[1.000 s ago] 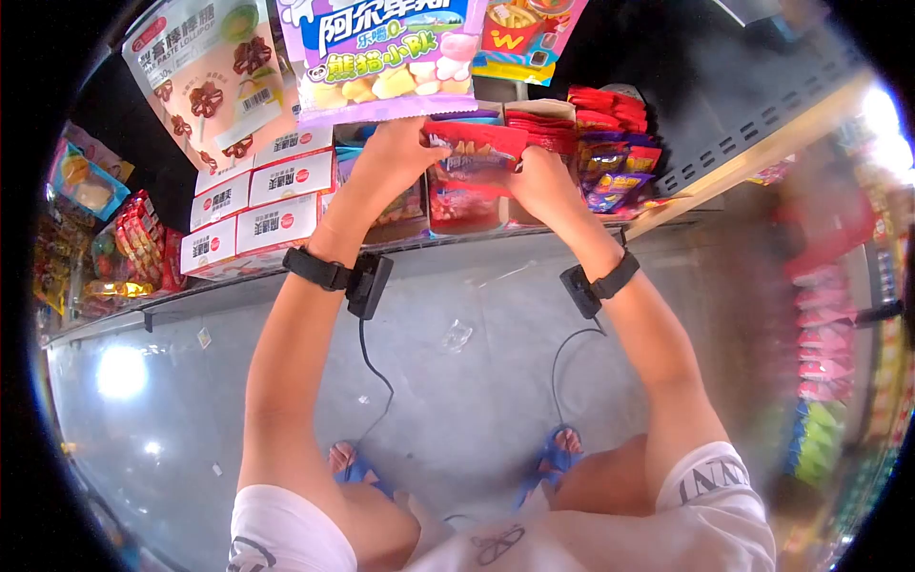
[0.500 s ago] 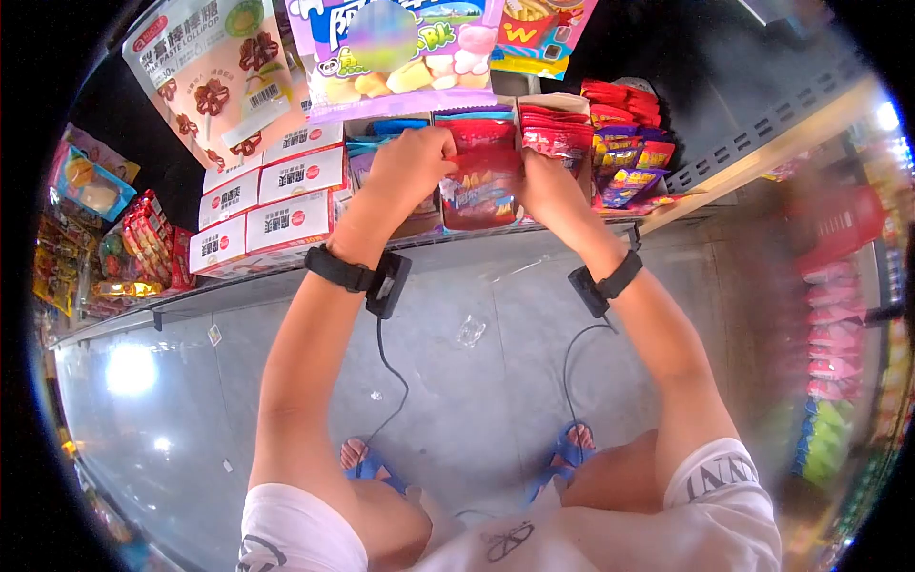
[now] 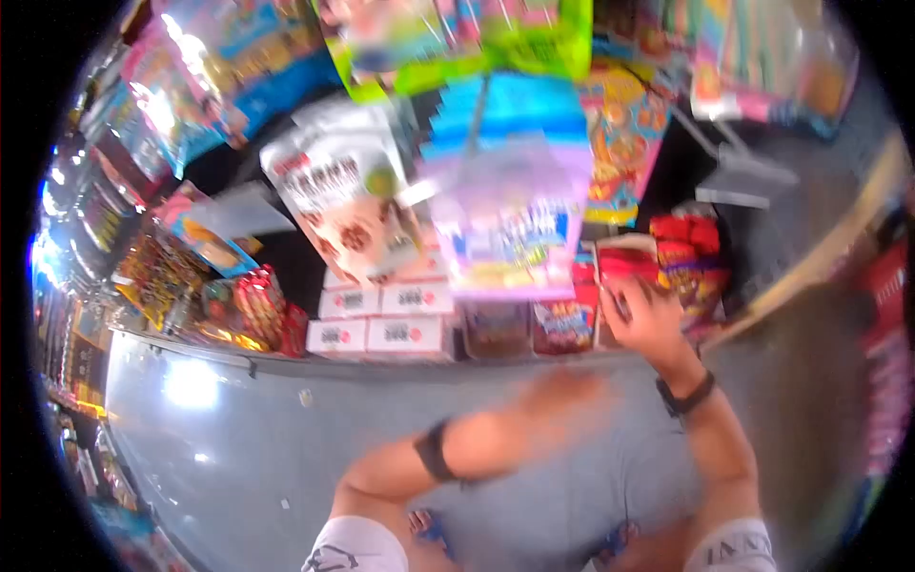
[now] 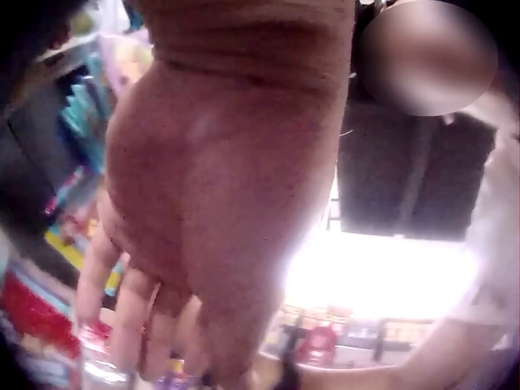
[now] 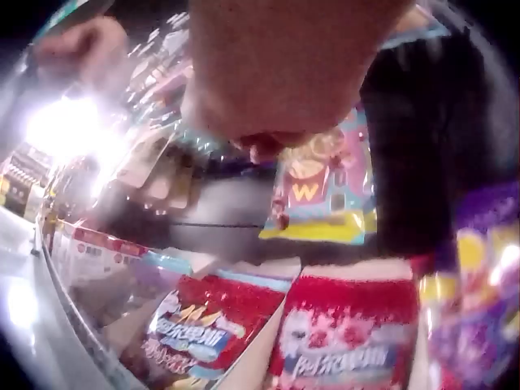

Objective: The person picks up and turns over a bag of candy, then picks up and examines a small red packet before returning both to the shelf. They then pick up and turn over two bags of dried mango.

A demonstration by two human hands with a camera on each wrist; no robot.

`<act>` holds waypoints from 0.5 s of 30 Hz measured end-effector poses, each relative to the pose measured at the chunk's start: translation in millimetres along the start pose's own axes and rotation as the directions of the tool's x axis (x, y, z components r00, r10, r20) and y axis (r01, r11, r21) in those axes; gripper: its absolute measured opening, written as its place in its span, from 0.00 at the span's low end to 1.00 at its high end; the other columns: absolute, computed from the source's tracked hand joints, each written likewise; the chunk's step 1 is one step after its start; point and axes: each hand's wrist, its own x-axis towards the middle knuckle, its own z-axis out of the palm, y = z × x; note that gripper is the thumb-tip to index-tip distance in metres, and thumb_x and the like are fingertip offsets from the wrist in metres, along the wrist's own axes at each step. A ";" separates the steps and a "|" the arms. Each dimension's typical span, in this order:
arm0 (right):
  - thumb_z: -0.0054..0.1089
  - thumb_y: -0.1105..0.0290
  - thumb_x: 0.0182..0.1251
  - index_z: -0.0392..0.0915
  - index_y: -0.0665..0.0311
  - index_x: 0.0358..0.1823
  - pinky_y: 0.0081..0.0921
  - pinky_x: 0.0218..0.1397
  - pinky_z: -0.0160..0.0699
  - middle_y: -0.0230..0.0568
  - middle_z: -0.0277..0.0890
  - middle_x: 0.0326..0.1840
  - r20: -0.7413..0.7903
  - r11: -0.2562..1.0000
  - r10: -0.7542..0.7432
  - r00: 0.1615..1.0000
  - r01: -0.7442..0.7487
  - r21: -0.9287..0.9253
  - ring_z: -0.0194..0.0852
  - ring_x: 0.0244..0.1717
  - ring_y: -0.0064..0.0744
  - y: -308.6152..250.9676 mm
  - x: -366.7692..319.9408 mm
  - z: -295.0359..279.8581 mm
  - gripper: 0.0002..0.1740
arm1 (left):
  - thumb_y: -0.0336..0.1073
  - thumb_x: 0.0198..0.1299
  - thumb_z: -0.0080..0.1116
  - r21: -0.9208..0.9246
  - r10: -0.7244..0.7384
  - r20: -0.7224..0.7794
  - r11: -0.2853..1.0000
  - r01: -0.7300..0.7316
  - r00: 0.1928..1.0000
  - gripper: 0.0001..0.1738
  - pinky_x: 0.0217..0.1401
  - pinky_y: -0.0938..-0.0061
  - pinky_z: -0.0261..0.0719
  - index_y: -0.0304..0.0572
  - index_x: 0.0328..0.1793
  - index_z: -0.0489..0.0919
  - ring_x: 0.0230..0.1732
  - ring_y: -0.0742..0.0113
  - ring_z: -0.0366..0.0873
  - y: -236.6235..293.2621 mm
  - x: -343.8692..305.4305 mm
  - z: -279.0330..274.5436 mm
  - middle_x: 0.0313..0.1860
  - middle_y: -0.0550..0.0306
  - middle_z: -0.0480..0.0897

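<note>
My left hand [image 3: 560,408], blurred, is over the floor in front of the shelf; in the left wrist view the same hand [image 4: 203,187] has its fingers extended and loosely apart, with nothing in its palm. My right hand [image 3: 648,322] hovers at the front of a carton of red snack packets [image 3: 627,259], its fingers loosely bent. Seen from the right wrist, red packets [image 5: 345,345] stand upright in that carton, and a red packet [image 5: 203,325] fills the neighbouring carton. The right fingertips are mostly hidden behind the hand there.
White boxes [image 3: 410,332] are stacked to the left on the shelf. Large hanging bags, among them a lilac one [image 3: 515,238] and a white lollipop bag [image 3: 334,191], hang above. Purple packets [image 5: 487,301] stand at the right. A shelf edge [image 3: 267,362] runs along the front.
The left hand has let go of the red packet and swung down and back from the shelf. The packet now sits in its carton. My right hand has stayed near the red packets; the view has shifted upward.
</note>
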 end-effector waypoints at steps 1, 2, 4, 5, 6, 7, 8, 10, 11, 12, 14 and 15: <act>0.69 0.67 0.58 0.79 0.56 0.37 0.32 0.26 0.79 0.35 0.79 0.25 0.053 0.991 -0.115 0.992 0.111 0.071 0.79 0.22 0.37 3.6 7.9 -12.0 0.08 | 0.36 0.61 0.56 -0.099 0.130 0.296 0.990 -0.105 0.946 0.06 0.38 0.54 0.80 0.43 0.37 0.78 0.36 0.47 0.82 33.4 11.3 -22.6 0.30 0.49 0.79; 0.70 0.64 0.57 0.79 0.54 0.38 0.27 0.29 0.77 0.30 0.77 0.27 0.108 0.969 -0.246 0.963 0.248 -0.007 0.79 0.25 0.31 1.6 19.5 -29.1 0.10 | 0.36 0.60 0.58 -0.085 0.258 0.172 0.965 -0.247 0.951 0.05 0.37 0.59 0.81 0.46 0.39 0.80 0.37 0.53 0.82 63.9 17.2 -34.7 0.33 0.53 0.81; 0.71 0.61 0.57 0.78 0.52 0.39 0.23 0.34 0.75 0.26 0.73 0.31 0.177 0.883 -0.456 0.872 0.468 -0.031 0.78 0.31 0.24 -14.2 52.2 -65.3 0.12 | 0.38 0.58 0.59 -0.052 0.414 0.095 0.910 -0.411 0.905 0.06 0.36 0.64 0.79 0.49 0.40 0.81 0.37 0.59 0.81 110.3 32.2 -69.9 0.35 0.60 0.81; 0.70 0.58 0.58 0.78 0.51 0.39 0.22 0.35 0.73 0.25 0.70 0.31 0.208 0.840 -0.534 0.820 0.543 0.017 0.75 0.32 0.22 -17.1 60.0 -80.9 0.12 | 0.40 0.57 0.59 -0.051 0.445 0.139 0.896 -0.442 0.885 0.08 0.34 0.64 0.76 0.49 0.40 0.79 0.36 0.60 0.80 131.5 40.2 -91.2 0.33 0.63 0.79; 0.69 0.56 0.59 0.78 0.50 0.39 0.21 0.37 0.71 0.24 0.67 0.31 0.233 0.784 -0.613 0.755 0.617 0.064 0.72 0.32 0.20 -21.4 70.8 -96.5 0.12 | 0.42 0.56 0.58 -0.044 0.475 0.178 0.879 -0.475 0.862 0.09 0.33 0.64 0.73 0.49 0.39 0.76 0.36 0.62 0.79 143.4 45.5 -110.0 0.32 0.66 0.78; 0.68 0.54 0.59 0.78 0.50 0.38 0.21 0.34 0.68 0.23 0.66 0.29 0.227 0.764 -0.641 0.734 0.639 0.092 0.70 0.29 0.19 -32.7 91.8 -119.1 0.12 | 0.42 0.57 0.57 -0.010 0.480 0.158 0.875 -0.485 0.863 0.08 0.33 0.67 0.72 0.50 0.39 0.76 0.35 0.64 0.78 149.7 45.6 -126.2 0.33 0.65 0.78; 0.68 0.53 0.60 0.78 0.49 0.38 0.20 0.30 0.66 0.22 0.64 0.27 0.218 0.739 -0.670 0.709 0.663 0.116 0.68 0.27 0.19 -43.3 109.5 -137.6 0.13 | 0.42 0.58 0.55 0.031 0.487 0.138 0.868 -0.495 0.862 0.07 0.33 0.69 0.72 0.52 0.39 0.76 0.34 0.67 0.77 157.5 42.7 -141.4 0.33 0.65 0.78; 0.67 0.52 0.61 0.79 0.49 0.39 0.19 0.25 0.60 0.21 0.60 0.24 0.214 0.745 -0.667 0.713 0.632 0.214 0.62 0.22 0.18 -51.9 116.1 -164.9 0.13 | 0.42 0.58 0.54 0.087 0.483 0.118 0.866 -0.493 0.868 0.06 0.33 0.72 0.71 0.53 0.39 0.76 0.33 0.70 0.76 173.2 40.8 -179.3 0.33 0.65 0.78; 0.67 0.53 0.61 0.79 0.50 0.39 0.20 0.23 0.58 0.21 0.59 0.24 0.252 0.745 -0.666 0.702 0.611 0.265 0.61 0.20 0.18 -62.3 126.4 -183.0 0.13 | 0.42 0.58 0.54 0.100 0.475 0.124 0.868 -0.487 0.871 0.07 0.32 0.73 0.70 0.53 0.40 0.77 0.33 0.70 0.75 182.1 39.7 -201.8 0.32 0.66 0.77; 0.66 0.54 0.62 0.79 0.51 0.39 0.20 0.21 0.56 0.21 0.59 0.23 0.292 0.748 -0.662 0.691 0.583 0.315 0.59 0.19 0.18 -72.2 139.6 -204.8 0.12 | 0.42 0.58 0.54 0.108 0.467 0.130 0.870 -0.481 0.875 0.07 0.31 0.73 0.70 0.54 0.40 0.77 0.32 0.71 0.74 191.4 37.6 -223.9 0.32 0.67 0.76; 0.67 0.53 0.60 0.80 0.48 0.37 0.17 0.19 0.55 0.20 0.59 0.23 0.361 0.724 -0.688 0.629 0.562 0.400 0.59 0.18 0.17 -88.7 167.3 -242.5 0.11 | 0.42 0.59 0.55 0.165 0.435 0.009 0.887 -0.430 0.900 0.08 0.33 0.74 0.71 0.54 0.42 0.78 0.31 0.70 0.74 207.2 30.9 -269.3 0.34 0.67 0.76; 0.67 0.52 0.59 0.81 0.46 0.37 0.16 0.18 0.54 0.20 0.60 0.22 0.399 0.719 -0.694 0.599 0.543 0.434 0.59 0.18 0.16 -96.1 181.1 -261.2 0.11 | 0.42 0.59 0.55 0.186 0.426 -0.051 0.893 -0.411 0.903 0.09 0.34 0.74 0.72 0.53 0.43 0.78 0.31 0.70 0.73 214.8 28.7 -291.8 0.35 0.67 0.77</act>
